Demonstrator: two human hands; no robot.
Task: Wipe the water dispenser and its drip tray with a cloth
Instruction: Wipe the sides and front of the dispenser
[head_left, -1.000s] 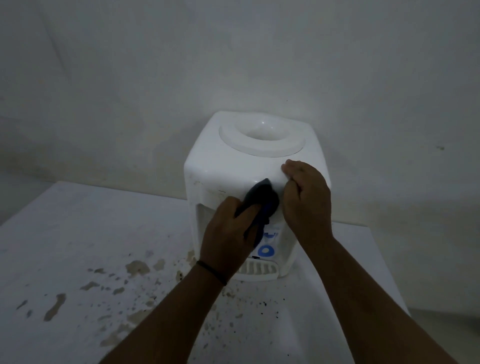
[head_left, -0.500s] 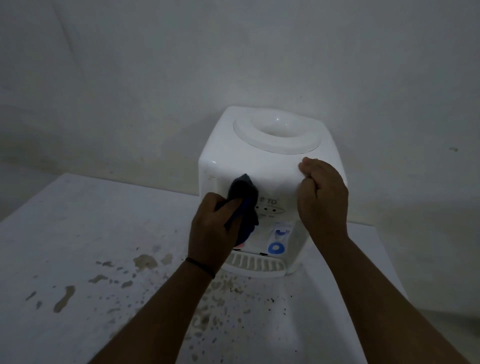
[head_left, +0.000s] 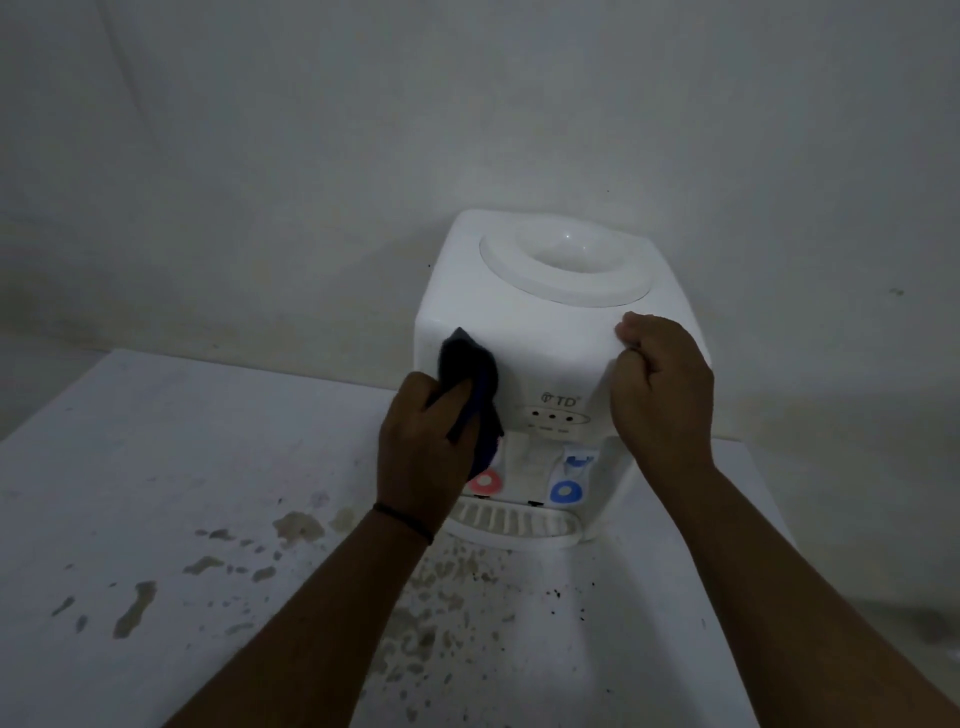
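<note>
White plastic fills the middle of our view: the water dispenser (head_left: 545, 338) stands on the table (head_left: 156, 467) against the wall (head_left: 311, 130), and we place everything else by it. Our left hand (head_left: 423, 457) grips the dark blue cloth (head_left: 470, 384), fingers curled round its bunched lower part, and presses it to the dispenser's front face at the left edge. Half a second ago the cloth sat nearer the middle of that face, just beside the printed logo (head_left: 558, 400); a second ago it covered the panel there, so we have carried it leftward across the front. That leaves the logo, the row of three small lights (head_left: 553, 417), the red tap (head_left: 485, 483) and the blue tap (head_left: 566, 491) uncovered. Our right hand (head_left: 660, 395) stays on the dispenser's upper right front corner, fingers curled against the edge with nothing else held, as in both earlier frames. Below the taps, the slotted drip tray (head_left: 514, 522) juts from the dispenser's base. In front of the dispenser and to its left the table carries brownish stains (head_left: 296, 527) and dark specks.
</note>
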